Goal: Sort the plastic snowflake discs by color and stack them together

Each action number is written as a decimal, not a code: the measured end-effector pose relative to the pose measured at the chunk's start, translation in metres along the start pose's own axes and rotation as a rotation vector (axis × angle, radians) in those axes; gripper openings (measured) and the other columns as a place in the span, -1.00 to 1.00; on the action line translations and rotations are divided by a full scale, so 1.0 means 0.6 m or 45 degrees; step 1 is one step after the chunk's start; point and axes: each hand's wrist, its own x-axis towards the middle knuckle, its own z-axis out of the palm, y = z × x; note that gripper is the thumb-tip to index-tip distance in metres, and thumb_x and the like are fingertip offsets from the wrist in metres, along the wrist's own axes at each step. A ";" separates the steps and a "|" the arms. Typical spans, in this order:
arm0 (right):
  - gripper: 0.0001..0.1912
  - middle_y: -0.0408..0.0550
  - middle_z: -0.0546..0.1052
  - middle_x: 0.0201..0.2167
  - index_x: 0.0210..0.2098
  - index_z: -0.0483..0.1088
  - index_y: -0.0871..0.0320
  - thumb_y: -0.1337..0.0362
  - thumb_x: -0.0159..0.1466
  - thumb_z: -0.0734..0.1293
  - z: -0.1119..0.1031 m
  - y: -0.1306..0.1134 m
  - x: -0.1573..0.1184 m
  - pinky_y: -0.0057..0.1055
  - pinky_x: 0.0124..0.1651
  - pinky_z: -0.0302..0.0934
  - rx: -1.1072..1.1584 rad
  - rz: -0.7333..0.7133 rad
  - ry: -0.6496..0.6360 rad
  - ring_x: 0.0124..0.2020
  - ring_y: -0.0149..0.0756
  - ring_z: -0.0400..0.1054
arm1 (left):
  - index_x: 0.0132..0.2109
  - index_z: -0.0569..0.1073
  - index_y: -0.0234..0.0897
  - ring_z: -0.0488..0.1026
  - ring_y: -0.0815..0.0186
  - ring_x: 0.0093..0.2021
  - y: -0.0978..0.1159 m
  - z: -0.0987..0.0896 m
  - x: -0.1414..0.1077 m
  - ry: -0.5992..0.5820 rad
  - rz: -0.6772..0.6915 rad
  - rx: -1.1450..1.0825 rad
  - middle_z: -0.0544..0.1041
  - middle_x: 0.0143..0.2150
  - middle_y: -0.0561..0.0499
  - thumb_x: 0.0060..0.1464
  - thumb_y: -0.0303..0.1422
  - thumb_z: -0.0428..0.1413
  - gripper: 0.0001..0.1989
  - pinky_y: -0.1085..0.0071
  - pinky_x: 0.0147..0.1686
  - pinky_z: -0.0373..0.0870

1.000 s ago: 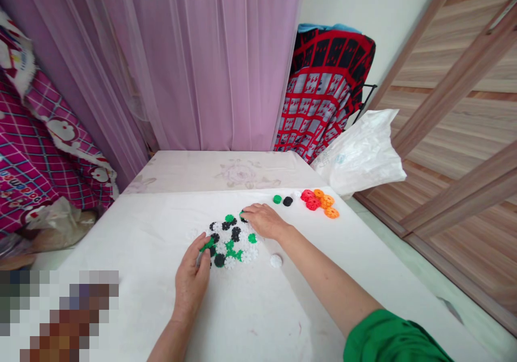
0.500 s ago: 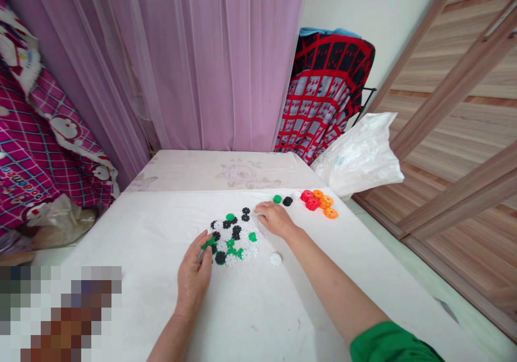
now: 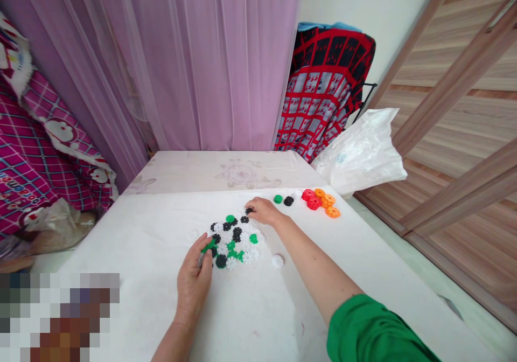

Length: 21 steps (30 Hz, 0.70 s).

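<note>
Spread over the middle of the white cloth is a loose pile of plastic snowflake discs (image 3: 231, 247), black, white and green, lying flat and overlapping. My left hand (image 3: 195, 270) rests at the pile's left edge, thumb and fingers apart, index fingertip at a green disc (image 3: 209, 245). At the far side of the pile, the fingertips of my right hand (image 3: 264, 211) are closed on a black snowflake disc (image 3: 249, 210), partly covered by them. Another black disc (image 3: 244, 220) lies just below. A white disc stack (image 3: 278, 261) sits apart, to the right of the pile.
Along the back right stand a green stack (image 3: 278, 199), a black stack (image 3: 288, 201) and a pale one, beside red discs (image 3: 314, 203) and orange discs (image 3: 332, 211). A white plastic bag (image 3: 359, 154) hangs at the table's right edge. Purple curtains (image 3: 218, 60) hang behind.
My right hand has moved slightly left and away from me, onto the black disc at the far edge of the pile. My left hand has stayed nearly still.
</note>
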 end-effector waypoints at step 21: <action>-0.67 0.02 0.61 -0.36 -0.19 0.50 0.19 0.23 0.22 0.16 -0.063 0.198 -0.075 -0.46 -0.42 0.30 0.180 0.687 0.590 -0.43 -0.28 0.47 | -0.03 0.52 -0.14 0.39 0.17 0.20 0.003 -0.003 0.000 -0.016 -0.015 -0.006 0.49 0.16 -0.06 0.13 -0.18 0.04 -0.67 0.15 0.24 0.27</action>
